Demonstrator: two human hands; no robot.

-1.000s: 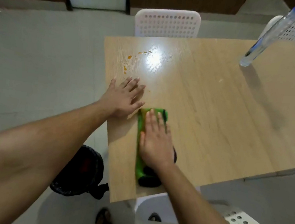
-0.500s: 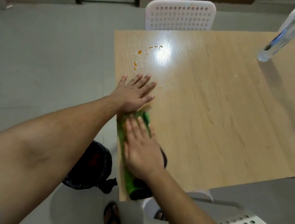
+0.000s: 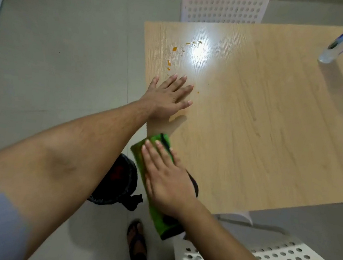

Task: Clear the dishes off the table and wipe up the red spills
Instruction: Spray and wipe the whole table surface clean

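Left hand (image 3: 168, 97): flat, fingers spread, palm down on the table (image 3: 264, 124)
Spills (image 3: 170, 65): orange-red drops just beyond its fingertips
Right hand (image 3: 165, 178): fingers straight, pressing the green cloth (image 3: 152, 170) at the table's left edge

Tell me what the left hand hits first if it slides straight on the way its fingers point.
Probably the small orange drop just past the left hand's fingertips; beyond it, bare table.
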